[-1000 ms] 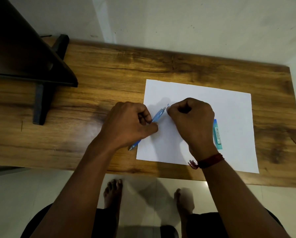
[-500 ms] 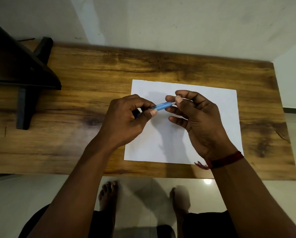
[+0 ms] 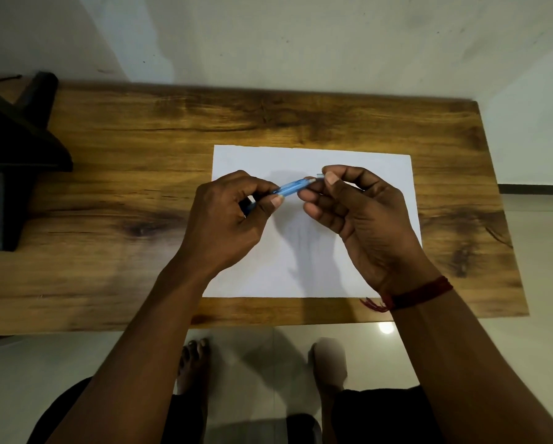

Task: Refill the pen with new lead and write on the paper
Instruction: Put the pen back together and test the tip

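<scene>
A blue pen point(image 3: 292, 188) is held level above a white sheet of paper point(image 3: 304, 267) on the wooden table point(image 3: 124, 187). My left hand point(image 3: 227, 219) grips its left half between thumb and fingers. My right hand point(image 3: 358, 216) pinches the pen's right end with thumb and forefinger, the other fingers curled under. The blue lead case seen earlier on the paper is hidden behind my right hand.
A dark stand point(image 3: 15, 161) with a black foot occupies the table's left end. The table's near edge runs just below the paper, and my bare feet point(image 3: 193, 363) are on the tiled floor beneath. A red thread band point(image 3: 419, 294) circles my right wrist.
Both hands have lifted off the paper with the pen. My right hand opened from a fist into a pinch on the pen's right end. The view shifted, and the lead case went out of sight.
</scene>
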Demonstrator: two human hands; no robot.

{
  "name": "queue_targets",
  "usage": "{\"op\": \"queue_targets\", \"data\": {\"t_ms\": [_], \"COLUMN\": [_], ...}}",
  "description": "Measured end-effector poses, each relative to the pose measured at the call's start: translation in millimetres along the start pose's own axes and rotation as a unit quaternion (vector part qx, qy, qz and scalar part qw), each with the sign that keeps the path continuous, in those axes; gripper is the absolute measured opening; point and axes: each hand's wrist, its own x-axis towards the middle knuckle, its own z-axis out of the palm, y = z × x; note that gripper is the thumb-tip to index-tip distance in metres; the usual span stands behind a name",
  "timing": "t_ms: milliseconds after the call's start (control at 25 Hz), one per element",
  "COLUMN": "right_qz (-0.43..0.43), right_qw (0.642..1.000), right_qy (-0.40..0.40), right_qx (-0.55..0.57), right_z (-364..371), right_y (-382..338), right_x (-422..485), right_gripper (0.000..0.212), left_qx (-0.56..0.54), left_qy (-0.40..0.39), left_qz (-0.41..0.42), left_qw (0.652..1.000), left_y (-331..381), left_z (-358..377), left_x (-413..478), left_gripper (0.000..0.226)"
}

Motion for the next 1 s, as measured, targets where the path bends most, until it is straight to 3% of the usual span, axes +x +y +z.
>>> {"op": "queue_targets", "data": {"t_ms": [600,1000], "right_qz": [-0.024,-0.027], "right_qw": [0.975,0.979], "right_qy": [0.022,0.013], "right_qx": [-0.218,-0.201], "right_z": [-19.5,-10.6], "right_y": [-3.0,2.7], "right_x": [1.8,-4.4], "right_gripper": [0.014,0.011], "left_qx": [0.080,0.120], "left_qy": [-0.023,0.016], "left_qz": [0.092,0.120], "left_qw": [0.992,0.985], "left_y": [2.3,12.7], "left_z": [17.8,9.7], "left_x": [4.8,-4.3], "left_gripper": [0.020,0.013]}}
